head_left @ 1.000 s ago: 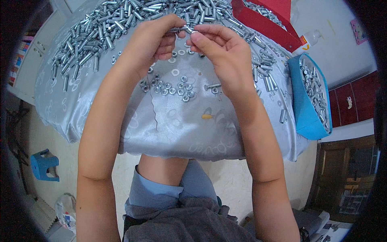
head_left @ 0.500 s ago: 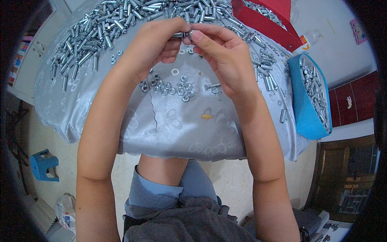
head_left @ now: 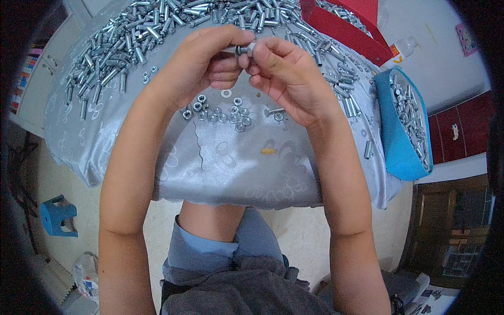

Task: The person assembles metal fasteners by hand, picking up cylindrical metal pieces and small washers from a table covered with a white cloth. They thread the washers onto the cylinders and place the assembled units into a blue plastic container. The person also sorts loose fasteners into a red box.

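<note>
Over the far part of the table, my left hand [head_left: 210, 60] is closed around a metal expansion bolt [head_left: 239, 50], its end pointing right between thumb and fingers. My right hand [head_left: 289, 68] pinches a hex nut [head_left: 251, 49] at that end of the bolt. Part of the bolt is hidden inside the left hand. On the cloth below the hands lie several loose nuts [head_left: 233, 117] in a cluster and a flat washer [head_left: 226, 93]. A single bolt [head_left: 274, 111] lies beside the right wrist.
A large heap of expansion bolts [head_left: 123, 52] spreads across the far side of the grey tablecloth [head_left: 231, 178]. A red box [head_left: 362, 42] and a blue box [head_left: 395, 142], both holding metal parts, stand at the right. A yellow scrap [head_left: 268, 151] lies near the front.
My right hand's fingers have shifted and opened out slightly around the nut, and both hands have come a little nearer. The bolt and nut now show more clearly.
</note>
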`<control>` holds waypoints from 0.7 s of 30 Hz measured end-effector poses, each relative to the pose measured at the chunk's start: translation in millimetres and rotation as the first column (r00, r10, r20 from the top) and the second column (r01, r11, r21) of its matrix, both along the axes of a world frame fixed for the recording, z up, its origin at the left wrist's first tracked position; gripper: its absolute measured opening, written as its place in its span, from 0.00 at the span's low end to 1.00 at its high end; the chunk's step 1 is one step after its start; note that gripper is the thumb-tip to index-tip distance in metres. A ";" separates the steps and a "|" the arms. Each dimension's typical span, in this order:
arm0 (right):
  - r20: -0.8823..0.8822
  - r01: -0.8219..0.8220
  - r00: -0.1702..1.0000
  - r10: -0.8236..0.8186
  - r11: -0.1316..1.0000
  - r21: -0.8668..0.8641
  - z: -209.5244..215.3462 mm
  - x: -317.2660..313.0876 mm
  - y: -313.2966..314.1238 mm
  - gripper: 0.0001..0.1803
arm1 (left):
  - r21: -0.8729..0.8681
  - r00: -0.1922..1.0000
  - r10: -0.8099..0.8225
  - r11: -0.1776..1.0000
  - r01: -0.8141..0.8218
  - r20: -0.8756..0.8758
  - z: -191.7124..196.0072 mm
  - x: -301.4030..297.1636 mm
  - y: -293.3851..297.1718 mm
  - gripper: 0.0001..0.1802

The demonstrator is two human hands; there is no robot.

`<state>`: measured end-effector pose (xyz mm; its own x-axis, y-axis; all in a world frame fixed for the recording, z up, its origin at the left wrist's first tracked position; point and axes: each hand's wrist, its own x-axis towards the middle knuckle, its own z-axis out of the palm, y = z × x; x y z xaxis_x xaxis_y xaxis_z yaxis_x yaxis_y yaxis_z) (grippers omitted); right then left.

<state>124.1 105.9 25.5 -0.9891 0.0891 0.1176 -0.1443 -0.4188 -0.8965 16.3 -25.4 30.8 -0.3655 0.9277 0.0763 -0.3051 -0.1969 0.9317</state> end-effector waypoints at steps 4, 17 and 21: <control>0.010 -0.133 0.991 0.136 0.982 -0.137 -5.1 0.6 3.6 0.10 | -0.099 1.000 0.001 0.995 -0.003 -0.017 6.9 5.8 -0.2 0.16; -0.173 0.454 0.891 -0.420 0.819 0.351 6.7 1.1 -9.8 0.10 | -0.163 0.923 0.281 0.930 -0.330 -0.264 -6.0 2.4 11.9 0.24; -0.220 0.464 0.886 -0.409 0.756 0.462 5.3 1.1 -6.0 0.10 | -0.176 0.910 0.289 0.920 -0.350 -0.299 -0.9 3.7 9.4 0.25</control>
